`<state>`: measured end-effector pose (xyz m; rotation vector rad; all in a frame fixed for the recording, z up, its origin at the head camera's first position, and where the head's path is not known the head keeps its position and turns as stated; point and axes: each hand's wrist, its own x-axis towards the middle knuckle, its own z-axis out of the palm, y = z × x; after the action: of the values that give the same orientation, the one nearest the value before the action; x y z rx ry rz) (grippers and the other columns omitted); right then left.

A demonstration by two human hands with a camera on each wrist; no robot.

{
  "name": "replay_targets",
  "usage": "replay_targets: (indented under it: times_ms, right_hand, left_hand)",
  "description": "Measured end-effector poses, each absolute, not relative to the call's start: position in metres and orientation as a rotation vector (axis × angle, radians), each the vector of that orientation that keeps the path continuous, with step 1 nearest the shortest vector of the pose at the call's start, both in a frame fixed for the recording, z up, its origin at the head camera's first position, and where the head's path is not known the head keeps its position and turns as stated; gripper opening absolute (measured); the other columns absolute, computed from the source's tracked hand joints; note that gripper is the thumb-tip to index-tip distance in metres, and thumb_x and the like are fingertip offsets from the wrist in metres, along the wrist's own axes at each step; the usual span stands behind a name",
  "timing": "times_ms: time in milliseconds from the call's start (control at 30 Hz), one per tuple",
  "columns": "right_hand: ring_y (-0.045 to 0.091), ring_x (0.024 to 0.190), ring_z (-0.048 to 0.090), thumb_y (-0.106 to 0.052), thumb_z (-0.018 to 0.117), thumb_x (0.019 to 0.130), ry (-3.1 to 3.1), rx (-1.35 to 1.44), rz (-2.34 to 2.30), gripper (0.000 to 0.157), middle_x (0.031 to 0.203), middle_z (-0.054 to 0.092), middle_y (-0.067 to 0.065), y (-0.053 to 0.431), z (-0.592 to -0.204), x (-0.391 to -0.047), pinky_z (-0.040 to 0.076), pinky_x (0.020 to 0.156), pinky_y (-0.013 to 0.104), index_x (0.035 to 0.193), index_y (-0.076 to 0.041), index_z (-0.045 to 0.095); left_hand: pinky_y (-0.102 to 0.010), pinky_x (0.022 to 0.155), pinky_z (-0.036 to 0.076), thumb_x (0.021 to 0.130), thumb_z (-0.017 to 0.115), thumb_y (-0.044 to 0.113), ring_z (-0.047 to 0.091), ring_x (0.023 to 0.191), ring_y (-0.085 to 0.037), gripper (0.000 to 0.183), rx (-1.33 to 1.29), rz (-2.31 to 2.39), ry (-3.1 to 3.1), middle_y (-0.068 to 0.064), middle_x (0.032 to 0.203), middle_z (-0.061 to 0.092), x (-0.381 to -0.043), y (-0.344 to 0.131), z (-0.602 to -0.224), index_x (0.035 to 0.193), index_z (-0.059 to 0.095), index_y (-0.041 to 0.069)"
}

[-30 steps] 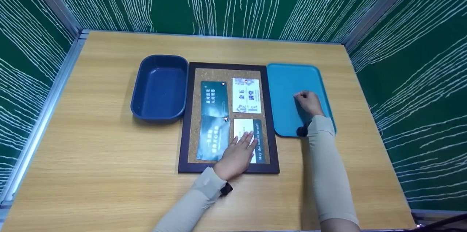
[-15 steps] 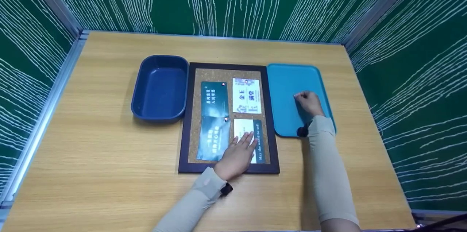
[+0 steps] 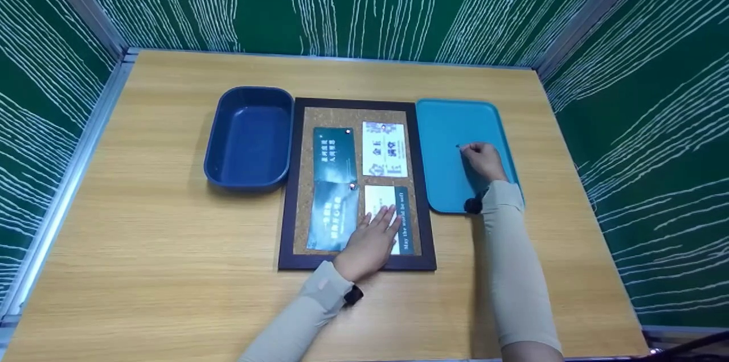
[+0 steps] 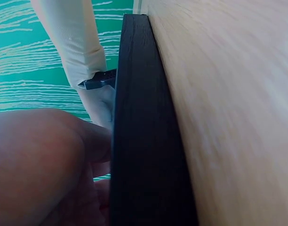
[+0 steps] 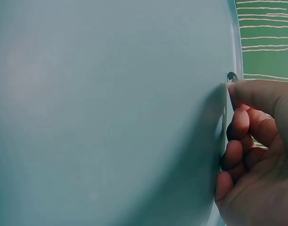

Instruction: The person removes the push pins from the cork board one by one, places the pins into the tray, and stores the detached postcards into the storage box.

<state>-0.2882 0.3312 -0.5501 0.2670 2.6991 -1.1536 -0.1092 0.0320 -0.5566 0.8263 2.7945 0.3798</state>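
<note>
My left hand lies with straight fingers on a white-and-teal card, on the lower right of a dark-framed cork board. Part of this card is covered by the hand. At the low surface of a light blue tray, my right hand has its fingers curled. Its thumb and index finger pinch a small metal thumbtack, whose round head shows at the fingertips in the right wrist view. Two dark green cards and a white-and-purple card are on the board, with thumbtacks in them.
A deep navy blue bin stands against the board's left side, and the tray adjoins its right. All rest on a wooden table. Green walls with white streaks enclose the back and sides.
A tiny dark tip of the thumbtack now shows at my right fingertips, which have shifted very slightly. My left hand, the cards and the board stay where they were.
</note>
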Motion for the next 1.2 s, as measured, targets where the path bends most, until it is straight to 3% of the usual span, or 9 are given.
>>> replay_targets:
  times_ms: [300,667,1000,1200]
  right_hand:
    - [0.013,0.066,0.043,-0.034,0.046,0.101,2.629,0.321,-1.235,0.03,0.073,0.045,-0.004,0.336,-0.549,-0.287,0.037,0.057,0.026,0.101,-0.006,0.058]
    - [0.012,0.064,0.048,-0.032,0.045,0.101,2.701,0.296,-1.229,0.034,0.081,0.051,0.0,0.333,-0.537,-0.281,0.04,0.06,0.027,0.112,-0.003,0.061]
    - [0.019,0.094,0.05,-0.035,0.042,0.102,2.589,0.303,-1.287,0.043,0.11,0.055,0.01,0.323,-0.526,-0.274,0.045,0.078,0.025,0.125,-0.001,0.056]
    - [0.013,0.086,0.053,-0.03,0.047,0.101,2.439,0.31,-1.471,0.044,0.104,0.056,0.008,0.31,-0.52,-0.269,0.049,0.076,0.022,0.13,0.002,0.053]
  left_hand:
    - [-0.045,0.12,0.022,0.104,0.038,0.026,0.021,0.148,-0.024,0.048,0.821,0.395,2.789,-0.01,0.159,0.022,-0.109,0.032,-0.554,0.15,0.035,0.011]
    - [-0.046,0.118,0.026,0.103,0.042,0.025,0.024,0.147,-0.025,0.049,0.857,0.338,2.822,-0.012,0.158,0.026,-0.108,0.032,-0.551,0.148,0.036,0.007]
    - [-0.045,0.119,0.024,0.103,0.041,0.026,0.022,0.147,-0.024,0.05,0.835,0.337,2.801,-0.011,0.159,0.024,-0.108,0.032,-0.55,0.149,0.034,0.006]
    - [-0.046,0.119,0.024,0.103,0.041,0.026,0.022,0.147,-0.025,0.051,0.837,0.343,2.795,-0.011,0.159,0.024,-0.107,0.032,-0.55,0.149,0.034,0.006]
